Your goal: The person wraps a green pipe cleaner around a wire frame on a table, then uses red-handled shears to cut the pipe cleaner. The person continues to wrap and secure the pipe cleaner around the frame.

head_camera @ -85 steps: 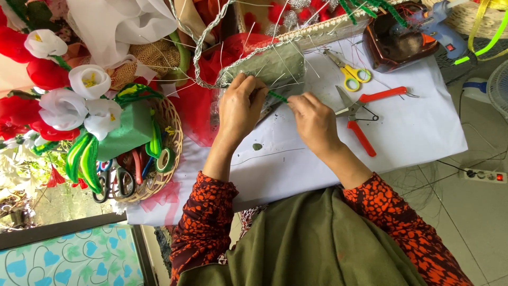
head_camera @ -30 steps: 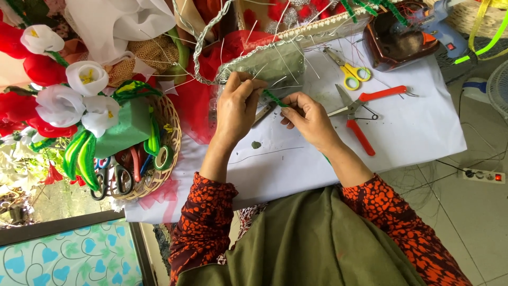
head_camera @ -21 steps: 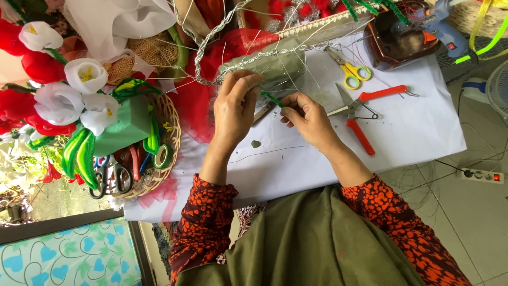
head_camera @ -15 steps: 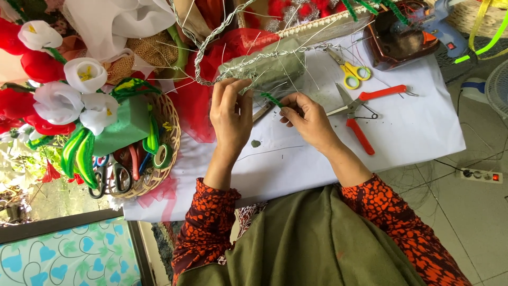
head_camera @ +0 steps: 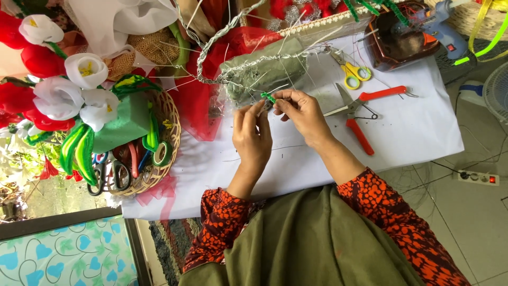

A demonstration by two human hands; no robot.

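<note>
My left hand [head_camera: 252,135] and my right hand [head_camera: 299,112] meet above a white sheet [head_camera: 296,159] and pinch a thin wire with a short green wrapped end [head_camera: 268,97] between their fingertips. Just beyond the fingers lies a clear plastic bag of thin wires [head_camera: 264,71] beside red netting [head_camera: 198,100]. Both forearms wear red and black patterned sleeves.
Red-handled cutters [head_camera: 360,114] and yellow-handled scissors [head_camera: 350,77] lie to the right of my hands. A woven basket [head_camera: 166,122] at the left holds green foam, tape rolls and scissors, next to red and white fabric flowers [head_camera: 58,95]. A blue glue gun [head_camera: 442,24] lies at top right, a power strip [head_camera: 478,177] on the floor.
My left hand drew back from the plastic bag toward me and turned upright. Both hands now pinch the green-tipped wire closer together.
</note>
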